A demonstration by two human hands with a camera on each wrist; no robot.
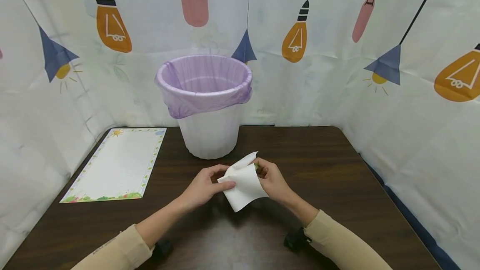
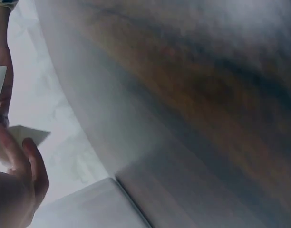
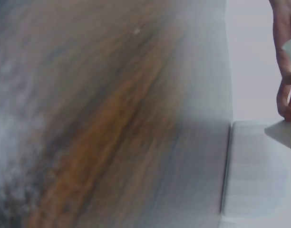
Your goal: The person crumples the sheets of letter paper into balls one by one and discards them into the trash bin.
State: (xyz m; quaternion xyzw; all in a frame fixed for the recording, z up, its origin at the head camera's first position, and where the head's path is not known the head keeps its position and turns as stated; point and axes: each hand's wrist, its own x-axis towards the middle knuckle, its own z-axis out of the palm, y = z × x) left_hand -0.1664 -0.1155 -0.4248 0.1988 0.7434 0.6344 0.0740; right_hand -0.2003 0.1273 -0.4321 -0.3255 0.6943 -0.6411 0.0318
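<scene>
A bent, partly folded sheet of white paper (image 1: 245,186) is held up between both hands over the middle of the table. My left hand (image 1: 205,186) pinches its left side, thumb in front. At its right edge my right hand (image 1: 274,181) grips with curled fingers, and a bit of green print shows beside them. In the left wrist view the left hand (image 2: 17,190) and a corner of the paper (image 2: 30,135) are cut off at the left edge. Only part of a hand (image 3: 284,90) and paper (image 3: 283,135) shows in the right wrist view.
A white bin (image 1: 210,134) with a purple liner (image 1: 210,101) stands behind the hands. To the left, a flat sheet with a printed floral border (image 1: 120,163) lies on the dark wooden table (image 1: 307,157). Patterned curtains (image 1: 330,82) hang around the back and sides.
</scene>
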